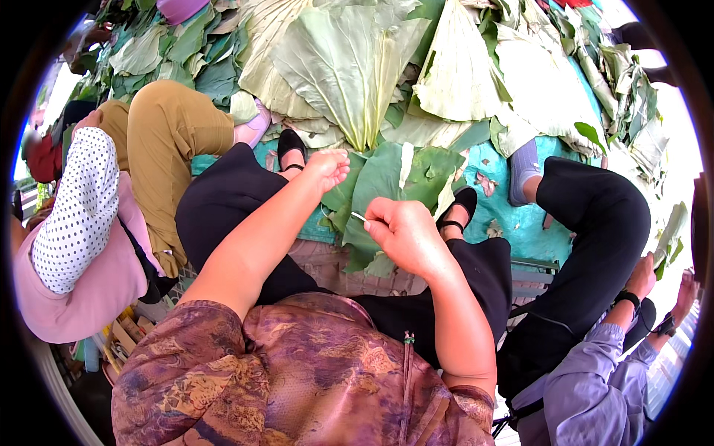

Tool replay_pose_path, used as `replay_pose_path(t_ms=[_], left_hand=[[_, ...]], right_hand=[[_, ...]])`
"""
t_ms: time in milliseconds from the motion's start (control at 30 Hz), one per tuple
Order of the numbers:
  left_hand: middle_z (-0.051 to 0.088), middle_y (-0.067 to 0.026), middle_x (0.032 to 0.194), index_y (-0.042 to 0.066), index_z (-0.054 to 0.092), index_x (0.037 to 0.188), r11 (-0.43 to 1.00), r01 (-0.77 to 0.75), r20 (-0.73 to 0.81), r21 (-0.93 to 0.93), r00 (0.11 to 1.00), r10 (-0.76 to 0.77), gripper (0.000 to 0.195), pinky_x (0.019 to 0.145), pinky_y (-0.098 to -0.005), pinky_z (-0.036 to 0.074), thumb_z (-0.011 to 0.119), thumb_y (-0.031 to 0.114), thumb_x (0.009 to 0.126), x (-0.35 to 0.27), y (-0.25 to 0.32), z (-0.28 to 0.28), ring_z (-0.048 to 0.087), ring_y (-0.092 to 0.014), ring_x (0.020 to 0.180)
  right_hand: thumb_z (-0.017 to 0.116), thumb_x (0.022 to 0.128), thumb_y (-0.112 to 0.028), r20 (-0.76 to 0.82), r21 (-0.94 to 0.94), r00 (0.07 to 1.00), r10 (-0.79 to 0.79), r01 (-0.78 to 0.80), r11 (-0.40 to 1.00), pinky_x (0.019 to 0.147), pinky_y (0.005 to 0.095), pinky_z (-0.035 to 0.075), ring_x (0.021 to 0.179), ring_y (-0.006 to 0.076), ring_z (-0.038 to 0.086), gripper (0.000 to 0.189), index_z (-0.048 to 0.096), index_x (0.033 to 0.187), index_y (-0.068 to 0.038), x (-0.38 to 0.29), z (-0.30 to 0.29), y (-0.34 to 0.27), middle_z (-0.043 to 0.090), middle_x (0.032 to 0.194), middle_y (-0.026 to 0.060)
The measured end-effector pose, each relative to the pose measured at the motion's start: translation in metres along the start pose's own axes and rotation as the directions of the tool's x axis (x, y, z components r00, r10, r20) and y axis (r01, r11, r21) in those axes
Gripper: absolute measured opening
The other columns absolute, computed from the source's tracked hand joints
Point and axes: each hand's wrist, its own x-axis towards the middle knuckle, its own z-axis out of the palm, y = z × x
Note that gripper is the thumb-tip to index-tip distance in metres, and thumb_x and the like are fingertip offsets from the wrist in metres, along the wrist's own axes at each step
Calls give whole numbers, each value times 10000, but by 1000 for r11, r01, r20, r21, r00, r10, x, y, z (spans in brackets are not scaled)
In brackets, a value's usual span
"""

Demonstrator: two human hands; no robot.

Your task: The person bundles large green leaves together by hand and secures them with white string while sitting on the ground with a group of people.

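My left hand (329,170) is raised over the near end of the leaf pile, palm turned inward and fingers curled; whether something thin is between them I cannot tell. Between thumb and index finger of my right hand (397,231) is a thin white strip (358,216), its free end pointing left. Below both hands lie broad green leaves (376,184), seemingly lotus, with a pale folded edge. Just beyond them a large fan-folded leaf (346,72) rests with its ribs gathered toward me.
More folded pale leaves (457,72) and loose green ones cover a turquoise sheet (502,228). A co-worker in mustard trousers (167,128) sits at the left. Another, in black trousers (597,223), sits at the right, hands at a leaf. My shoes rest on either side of the nearest leaves.
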Motion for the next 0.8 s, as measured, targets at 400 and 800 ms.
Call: replay_pose_path(t_ms=[400, 800], left_hand=[[452, -87, 1228, 134, 240, 1378, 996, 19, -199, 83, 980, -2, 688, 788, -348, 441, 600, 86, 793, 118, 5, 24, 495, -196, 921], [580, -118, 741, -23, 561, 821, 937, -189, -322, 295, 903, 284, 153, 483, -316, 418, 633, 96, 757, 126, 8, 19, 545, -189, 618]], right_hand=[[580, 757, -53, -105, 94, 991, 79, -69, 993, 545, 360, 422, 596, 315, 544, 67, 547, 758, 5, 21, -17, 8, 534, 647, 151], [559, 762, -103, -141, 26, 989, 55, -52, 998, 572, 443, 438, 635, 357, 552, 73, 521, 766, -40, 22, -22, 1, 543, 672, 149]])
